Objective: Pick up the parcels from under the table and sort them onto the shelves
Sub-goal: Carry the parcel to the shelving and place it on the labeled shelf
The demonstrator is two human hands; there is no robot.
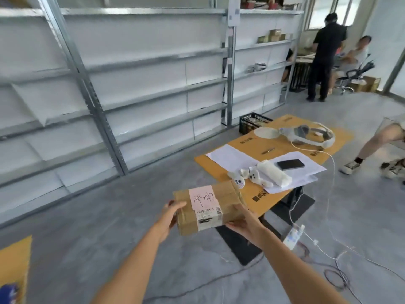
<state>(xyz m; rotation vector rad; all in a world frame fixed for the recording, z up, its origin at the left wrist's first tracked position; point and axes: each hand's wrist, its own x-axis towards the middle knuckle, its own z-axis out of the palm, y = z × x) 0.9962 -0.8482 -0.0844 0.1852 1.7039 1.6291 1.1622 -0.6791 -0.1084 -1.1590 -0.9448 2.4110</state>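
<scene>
A brown cardboard parcel (209, 207), wrapped in clear tape, is held in the air above the grey floor (109, 227), just in front of the near corner of the tabletop. A pink label (202, 196) with handwritten characters is stuck on its top face, and a white shipping label (209, 217) with a barcode lies just below it. The parcel is gripped from both ends: the left hand (172, 216) is wrapped around its left end, and the right hand (243, 224) is closed on its near right corner, fingers under the edge. Both bare forearms are stretched forward from the bottom of the view.

Beyond the parcel, an orange-topped tabletop (269, 198) is seen on a black base. On it are laid white sheets of paper (232, 157), a black phone (290, 164), a white rolled bundle (274, 173), two white handheld controllers (252, 177), a pen (268, 150) and a white headset (306, 133) with a trailing cable. A black plastic crate (252, 122) stands on the floor behind the tabletop.

Metal shelves (142, 84) with white backing fill the left and centre; most levels are bare, and a few small boxes (274, 36) are seen on the far unit. In the far right corner, one person stands and another sits. A bare leg in a sneaker is seen at the right edge.
</scene>
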